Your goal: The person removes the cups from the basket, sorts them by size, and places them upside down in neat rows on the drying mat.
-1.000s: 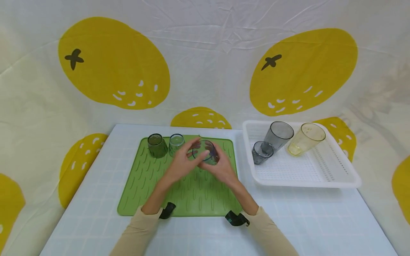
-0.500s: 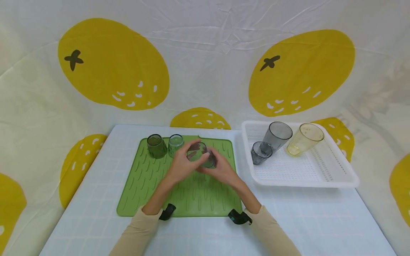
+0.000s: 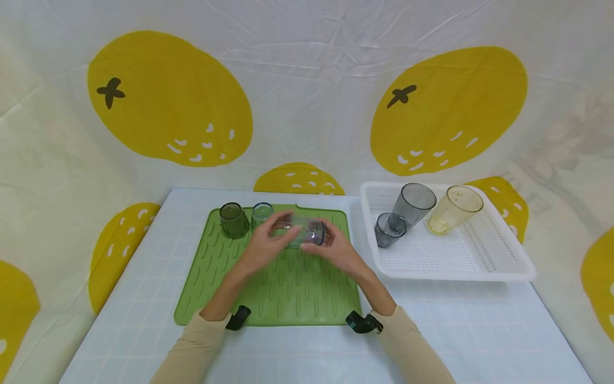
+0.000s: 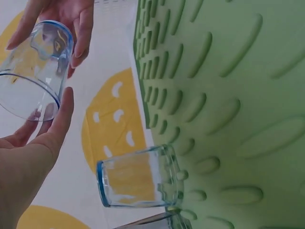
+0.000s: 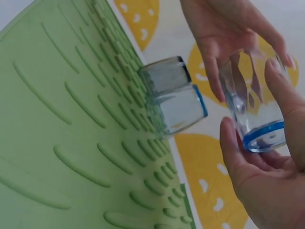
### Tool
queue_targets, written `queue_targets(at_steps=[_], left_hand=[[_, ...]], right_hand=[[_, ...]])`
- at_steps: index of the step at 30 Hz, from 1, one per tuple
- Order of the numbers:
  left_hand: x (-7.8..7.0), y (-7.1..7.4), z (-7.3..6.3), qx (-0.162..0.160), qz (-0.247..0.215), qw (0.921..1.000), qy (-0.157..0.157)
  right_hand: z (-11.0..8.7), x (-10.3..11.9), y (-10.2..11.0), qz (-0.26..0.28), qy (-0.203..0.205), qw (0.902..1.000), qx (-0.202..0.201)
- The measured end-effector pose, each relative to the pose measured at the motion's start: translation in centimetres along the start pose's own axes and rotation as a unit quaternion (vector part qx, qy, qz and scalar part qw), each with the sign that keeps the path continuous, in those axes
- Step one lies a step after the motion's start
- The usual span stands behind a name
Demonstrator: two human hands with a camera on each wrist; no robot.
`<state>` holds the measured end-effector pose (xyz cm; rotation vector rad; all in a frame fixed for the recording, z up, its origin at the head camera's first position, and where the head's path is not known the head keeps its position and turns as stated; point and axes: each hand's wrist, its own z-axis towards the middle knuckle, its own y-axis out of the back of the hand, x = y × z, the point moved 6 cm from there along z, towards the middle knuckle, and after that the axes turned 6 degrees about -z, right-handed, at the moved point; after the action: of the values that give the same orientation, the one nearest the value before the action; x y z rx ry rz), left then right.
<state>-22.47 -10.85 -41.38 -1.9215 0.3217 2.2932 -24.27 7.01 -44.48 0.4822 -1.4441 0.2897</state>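
Both hands hold a clear, blue-tinted drinking glass over the green mat, tipped onto its side. My left hand grips its left end, fingers behind and thumb in front. At the other end my right hand has its fingers and thumb around the glass. The left wrist view shows the tilted glass between the two hands; in the right wrist view, a blue ring on the glass lies by the right hand. Behind the left hand stand a dark smoky glass and a clear glass.
At the right, a white plastic basket holds a tall grey glass, a small grey glass and a yellow glass. The mat lies on a pale checked tablecloth. A fruit-print cloth hangs behind.
The glass has turned from roughly upright to lying sideways between the hands. My hands have drawn slightly apart, the left one shifting left. The basket and standing glasses stay in place.
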Motion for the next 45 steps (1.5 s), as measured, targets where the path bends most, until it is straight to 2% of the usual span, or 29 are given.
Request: queue_targets(at_steps=[9, 13, 20, 23, 26, 33, 40, 45], left_hand=[[0.7, 0.6, -0.2, 0.034, -0.006, 0.9993, 0.012], [1.0, 0.8, -0.3, 0.044, -0.004, 0.9989, 0.015], [1.5, 1.2, -0.5, 0.058, 0.020, 0.9973, 0.039], [1.4, 1.3, -0.7, 0.072, 0.039, 0.9960, 0.034], [1.3, 1.3, -0.7, 0.079, 0.065, 0.9946, 0.018], [1.5, 2.0, -0.8, 0.073, 0.116, 0.9904, -0.016], [2.3, 3.8, -1.3, 0.048, 0.147, 0.9879, -0.016], [3.0, 5.3, -1.5, 0.030, 0.166, 0.9852, -0.030]], right_hand=[[0.0, 0.4, 0.4, 0.014, -0.013, 0.9997, -0.016], [0.2, 0.6, 0.3, 0.041, -0.010, 0.9990, -0.013], [0.7, 1.1, 0.0, 0.087, 0.006, 0.9960, -0.018], [0.9, 1.4, -0.1, 0.096, 0.021, 0.9950, -0.017], [1.1, 1.8, -0.2, 0.089, 0.035, 0.9953, -0.018], [1.5, 1.9, -0.3, 0.037, 0.042, 0.9982, -0.022], [2.0, 2.0, -0.1, 0.004, 0.035, 0.9983, -0.046], [2.4, 2.1, 0.4, -0.025, 0.022, 0.9967, -0.074]])
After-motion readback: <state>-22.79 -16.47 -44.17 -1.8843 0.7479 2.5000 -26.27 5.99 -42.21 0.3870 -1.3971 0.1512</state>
